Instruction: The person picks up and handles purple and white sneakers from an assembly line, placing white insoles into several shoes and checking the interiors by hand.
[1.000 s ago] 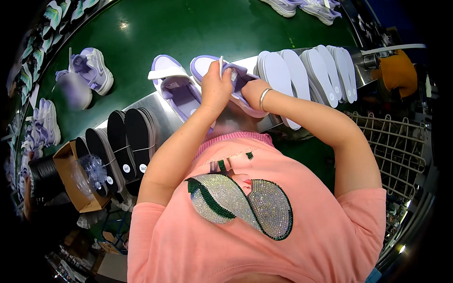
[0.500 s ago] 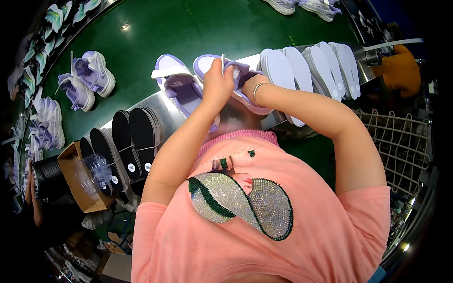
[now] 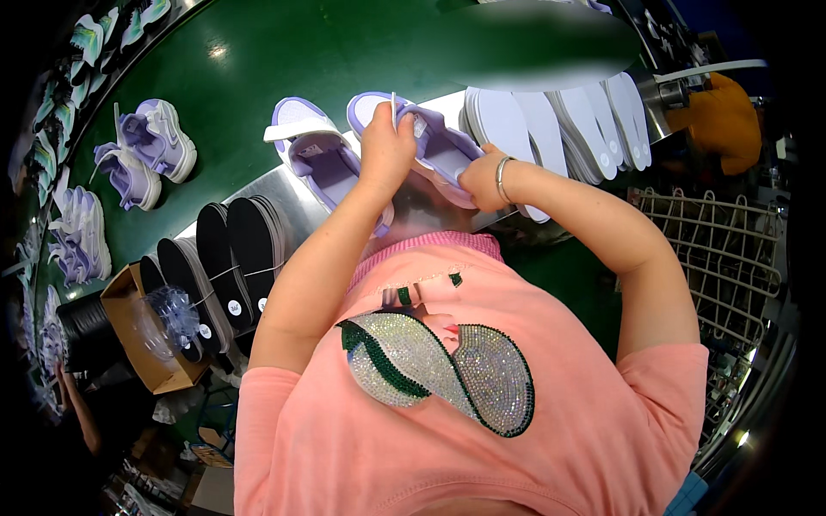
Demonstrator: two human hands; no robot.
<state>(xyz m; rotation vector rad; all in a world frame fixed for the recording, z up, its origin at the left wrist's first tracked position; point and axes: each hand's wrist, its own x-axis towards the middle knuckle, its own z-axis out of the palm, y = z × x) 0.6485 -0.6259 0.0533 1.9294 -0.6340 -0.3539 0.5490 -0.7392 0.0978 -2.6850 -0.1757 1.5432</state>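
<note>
Head view: left hand pinches the white strap of a lavender sneaker; right hand clasps its heel on the steel bench. Looks light and soft-sided; take it by the stiffer sole. Second lavender sneaker crowds alongside, white insoles just behind, black insoles off left.

Open green belt lies beyond; white insoles and black insoles crowd the sides.
</note>
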